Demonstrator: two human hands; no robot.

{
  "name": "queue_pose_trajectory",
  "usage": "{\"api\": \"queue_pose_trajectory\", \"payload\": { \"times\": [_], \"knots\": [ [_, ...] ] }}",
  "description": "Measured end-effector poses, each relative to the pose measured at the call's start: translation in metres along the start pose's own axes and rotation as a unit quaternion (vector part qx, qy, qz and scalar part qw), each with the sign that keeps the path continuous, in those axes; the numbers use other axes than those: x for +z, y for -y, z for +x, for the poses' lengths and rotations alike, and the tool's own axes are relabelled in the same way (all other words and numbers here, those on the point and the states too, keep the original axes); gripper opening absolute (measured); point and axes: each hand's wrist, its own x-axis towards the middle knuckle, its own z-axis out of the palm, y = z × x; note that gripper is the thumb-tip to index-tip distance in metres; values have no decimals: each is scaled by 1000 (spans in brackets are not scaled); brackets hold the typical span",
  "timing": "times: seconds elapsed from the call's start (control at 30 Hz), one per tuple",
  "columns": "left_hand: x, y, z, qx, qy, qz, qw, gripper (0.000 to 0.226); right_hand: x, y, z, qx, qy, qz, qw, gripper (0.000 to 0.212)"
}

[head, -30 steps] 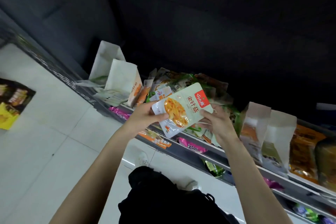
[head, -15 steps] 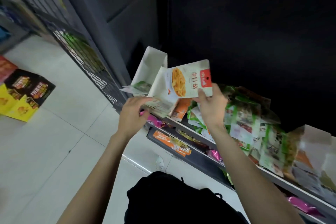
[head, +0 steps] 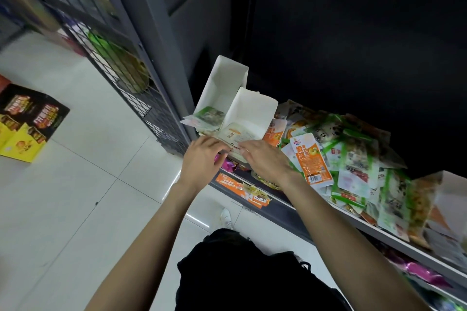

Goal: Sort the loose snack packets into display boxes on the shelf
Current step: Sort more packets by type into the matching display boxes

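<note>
Both grips on white-orange packet [head: 237, 135]

Little is reading clearly to me: the orange-and-white packet [head: 310, 159] lying on top of the loose pile is showing large Chinese characters and a barcode I cannot make out, and the orange price tag [head: 257, 198] on the shelf edge is showing blurred digits.

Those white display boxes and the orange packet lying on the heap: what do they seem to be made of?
The white display boxes look like thin matte cardboard: flat panels, sharp folded creases, no shine. The orange packet looks like glossy printed plastic film, judging by its sheen and flat sealed ends, though laminated foil cannot be ruled out.
</note>
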Motion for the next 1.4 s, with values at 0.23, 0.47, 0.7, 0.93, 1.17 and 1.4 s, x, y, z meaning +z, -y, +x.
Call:
{"api": "queue_pose_trajectory", "payload": {
  "times": [0.23,0.47,0.7,0.93,1.17,1.4],
  "knots": [
    [-4,-54,-4,-29,-110,-96,989,22,-20,-30,-52,-3,-155,112,982,34],
    [57,-148,22,-45,71,-212,974,19,7,-149,-134,348,-288,83,888,35],
    [131,-185,54,-110,282,-65,951,48,2,-186,-140,517,-165,184,819,90],
    [132,-184,51,-87,268,-3,960,51,-13,-204,-164,501,-161,181,831,31],
    [125,-191,57,15,202,-83,976,75,-50,-185,-174,374,-239,413,795,20],
    [72,-211,107,28,126,-298,946,40,-144,-136,-169,197,-279,590,731,17]
  ]
}}
